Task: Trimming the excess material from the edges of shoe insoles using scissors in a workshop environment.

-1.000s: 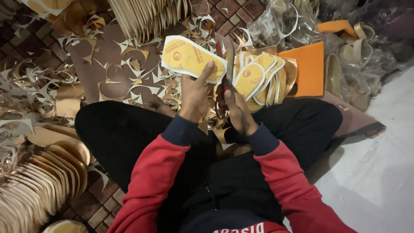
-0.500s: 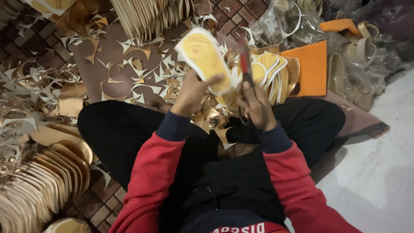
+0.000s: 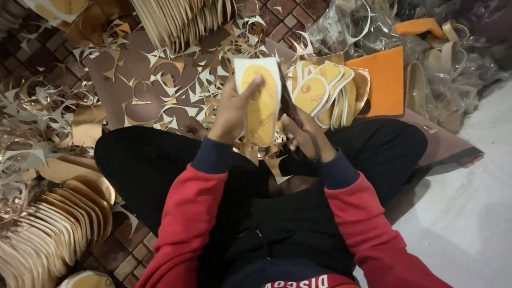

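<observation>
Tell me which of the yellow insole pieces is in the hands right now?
The yellow insole sheet with an untrimmed white border, held upright by the left hand. The others, already cut to shape, lie fanned in a pile beside the orange sheet.

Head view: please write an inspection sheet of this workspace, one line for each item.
Surface: brown patterned floor; pale smooth floor on the right.
Job's things: yellow insole sheet held upright; scissors at its right edge.
Clutter: gold offcuts scattered; stacked gold insoles lower left; yellow cut insoles in a pile; orange sheet; clear plastic bags.
Grippers: left hand grips the sheet; right hand holds the scissors.
Cables: nothing seen.
Surroundings: person sits cross-legged, red sleeves, dark trousers.
</observation>
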